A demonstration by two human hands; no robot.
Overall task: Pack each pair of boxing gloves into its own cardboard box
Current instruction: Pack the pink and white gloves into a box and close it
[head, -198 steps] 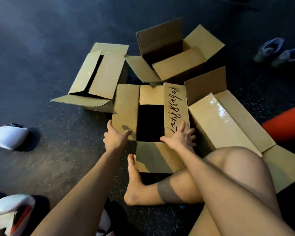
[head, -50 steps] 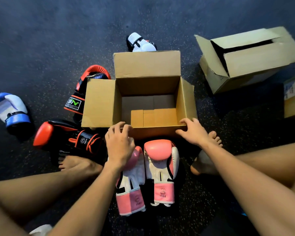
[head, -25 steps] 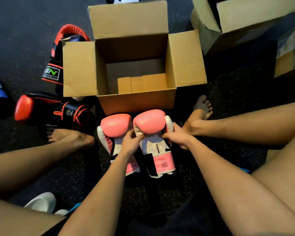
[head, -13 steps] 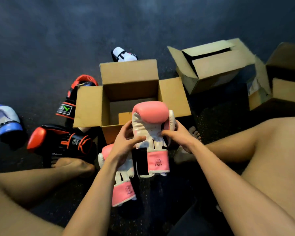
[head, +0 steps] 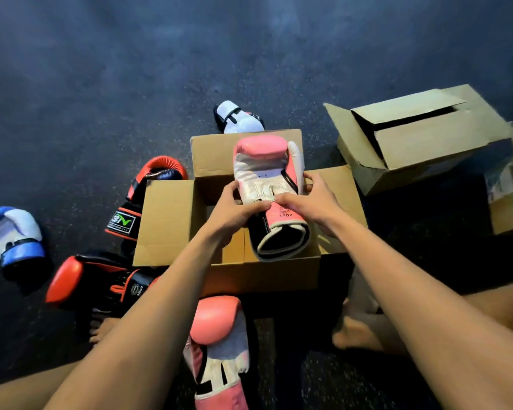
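Observation:
Both hands hold one pink and white boxing glove (head: pixel 267 173) over the open cardboard box (head: pixel 166 220) in front of me. My left hand (head: pixel 234 214) grips its left side near the wrist, and my right hand (head: pixel 311 205) grips its right side. The glove's cuff points toward me, its padded end away. The second pink glove (head: pixel 216 341) lies on the floor just in front of the box, between my arms.
Two red and black gloves (head: pixel 148 202) (head: pixel 95 282) lie left of the box, a blue and white glove (head: pixel 15 235) farther left, a white glove (head: pixel 237 116) behind it. Another cardboard box (head: pixel 421 143) lies on its side at right. My bare feet (head: pixel 359 329) rest on the dark floor.
Both hands have lifted one pink glove off the floor and carried it forward over the open box. The other pink glove stayed on the floor.

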